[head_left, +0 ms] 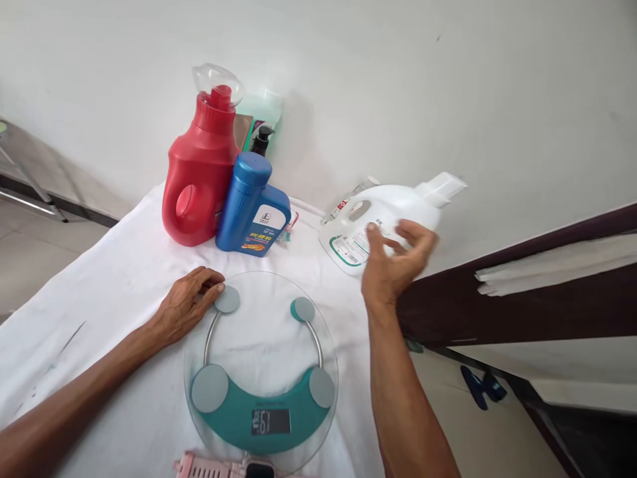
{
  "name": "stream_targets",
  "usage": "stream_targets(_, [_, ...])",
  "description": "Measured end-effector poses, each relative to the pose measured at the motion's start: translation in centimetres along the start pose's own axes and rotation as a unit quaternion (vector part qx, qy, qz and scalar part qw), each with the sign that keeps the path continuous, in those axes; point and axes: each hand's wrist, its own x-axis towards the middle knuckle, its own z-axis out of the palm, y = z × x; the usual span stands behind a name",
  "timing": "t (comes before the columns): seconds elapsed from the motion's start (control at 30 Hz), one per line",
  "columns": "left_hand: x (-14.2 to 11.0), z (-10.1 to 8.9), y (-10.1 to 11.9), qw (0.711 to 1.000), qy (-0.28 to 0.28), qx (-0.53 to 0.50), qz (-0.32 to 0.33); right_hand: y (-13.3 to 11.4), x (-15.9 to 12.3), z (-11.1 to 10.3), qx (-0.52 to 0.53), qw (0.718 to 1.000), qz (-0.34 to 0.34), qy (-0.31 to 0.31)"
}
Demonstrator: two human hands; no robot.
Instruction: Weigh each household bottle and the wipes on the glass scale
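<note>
Scale (261, 375): on the cloth (124, 265), right of the left hand (188, 302)
Jug (199, 156): beyond the left hand
Canister (245, 207): beyond it, right of the jug
Bottle (393, 202): behind the right hand (397, 259)

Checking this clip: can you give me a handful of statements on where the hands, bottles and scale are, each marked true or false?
1. The blue bottle stands beside the red jug. True.
2. The white bottle stands bolt upright. False: it tilts, its cap towards the right.
3. The left hand is on the red jug. False: it is at the round glass scale, by its far left pad.
4. The scale's display shows digits. True.
5. The dark slippers lie on the scale. False: they are on the floor.
6. The right hand is in front of the white bottle. True.
</note>
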Motion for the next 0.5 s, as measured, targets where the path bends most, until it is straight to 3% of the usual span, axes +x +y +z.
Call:
stream_targets(0.07, [0.0, 0.0, 0.1, 1.0, 0.002, 0.007, -0.002, 2.4, 2.0, -2.3, -0.037, 0.996, 0.021, 0.084])
stream_targets(0.17, [0.0, 0.0, 0.3, 1.0, 0.006, 0.012, -0.004, 6.5, 5.3, -3.5, -0.017, 0.981, 0.154, 0.117])
stream_targets(0.3, [0.0, 0.0, 0.5, 1.0, 0.006, 0.017, 0.002, 9.8, 8.1, -2.1, 0.046, 0.972, 0.226, 0.038])
stream_targets(0.4, [0.0, 0.0, 0.6, 1.0, 0.008, 0.021, -0.002, 10.4, 8.4, -0.7, 0.098, 0.97, 0.22, -0.013])
stream_targets(0.5, [0.0, 0.0, 0.6, 1.0, 0.008, 0.026, -0.005, 10.5, 7.9, 0.2, 0.133, 0.97, 0.204, -0.011])
